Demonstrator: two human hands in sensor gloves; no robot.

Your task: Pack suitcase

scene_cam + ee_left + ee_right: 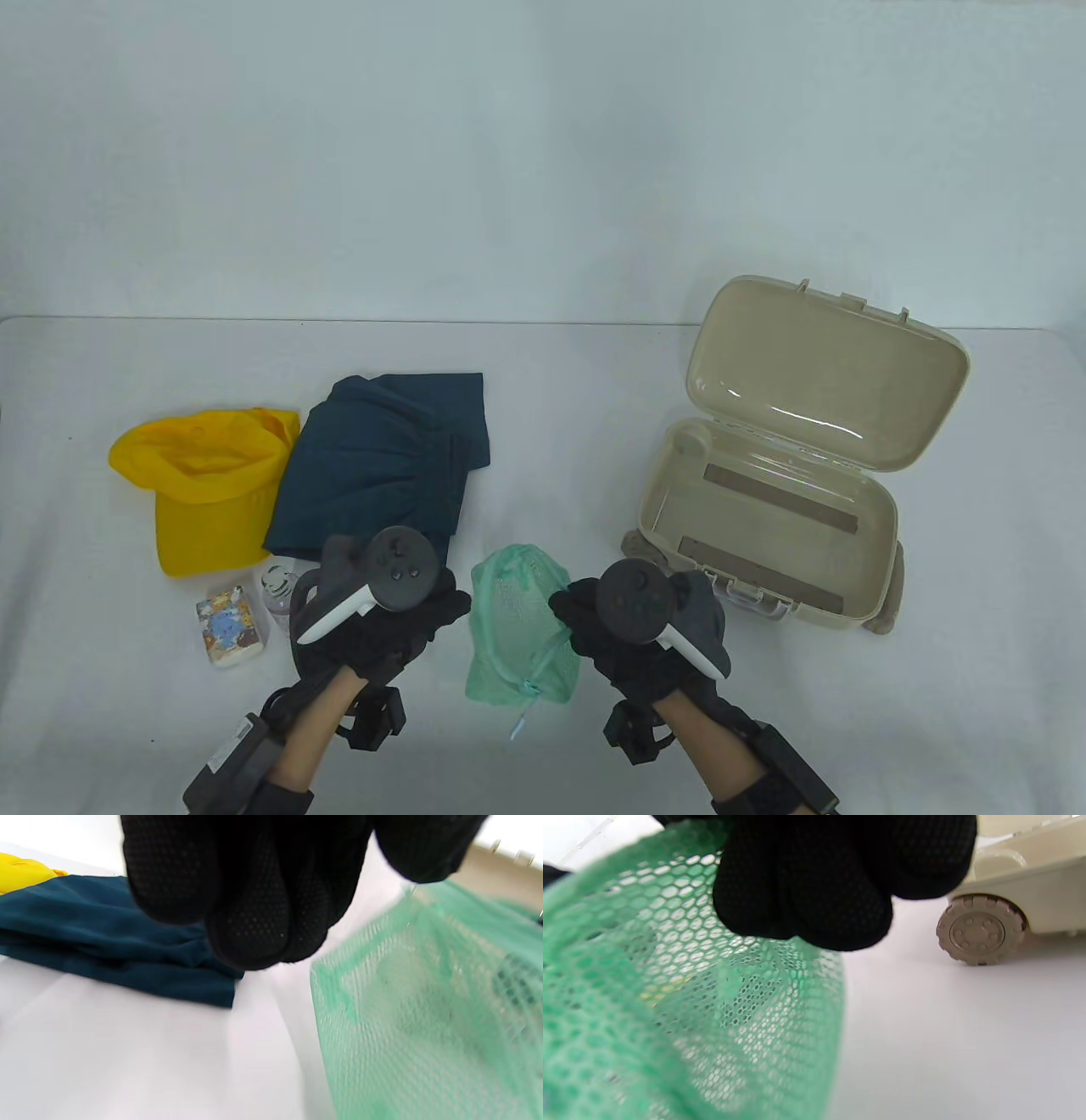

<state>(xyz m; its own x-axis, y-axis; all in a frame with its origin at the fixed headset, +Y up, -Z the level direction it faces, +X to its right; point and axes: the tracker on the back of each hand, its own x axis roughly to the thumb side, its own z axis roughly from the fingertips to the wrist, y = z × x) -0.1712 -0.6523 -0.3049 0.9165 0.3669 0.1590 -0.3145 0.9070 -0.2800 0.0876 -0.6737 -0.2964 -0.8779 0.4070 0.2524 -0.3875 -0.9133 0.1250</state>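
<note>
The beige suitcase (764,518) lies open at the right, its lid (831,373) tilted back and its base bare. A green mesh drawstring bag (513,637) lies on the table between my hands. My right hand (573,611) is at the bag's right edge; in the right wrist view its fingers (806,899) are bunched on the mesh (670,1005). My left hand (443,609) hovers just left of the bag. In the left wrist view its fingers (250,921) are curled with nothing in them, beside the mesh (424,1018).
Folded navy shorts (382,458) and a yellow hat (208,492) lie at the left. A small bottle (276,590) and a printed tissue pack (229,632) sit near my left hand. A suitcase wheel (980,930) stands just right of the bag.
</note>
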